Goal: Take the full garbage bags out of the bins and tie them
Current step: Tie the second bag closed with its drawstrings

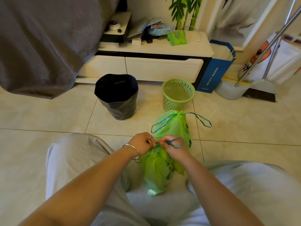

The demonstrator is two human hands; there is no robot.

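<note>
A near green garbage bag (156,170) stands on the tiled floor (48,115) between the person's knees. The left hand (142,144) and right hand (171,148) meet at its gathered neck, each grip pinched narrow on the blue drawstring (175,143). Just beyond, touching it, a second green bag (174,126) sits cinched, its blue loops (203,121) spread to both sides. Farther back stand a bin lined in black (117,97) and a green mesh basket (178,94), apart from each other, before a white cabinet (162,67).
</note>
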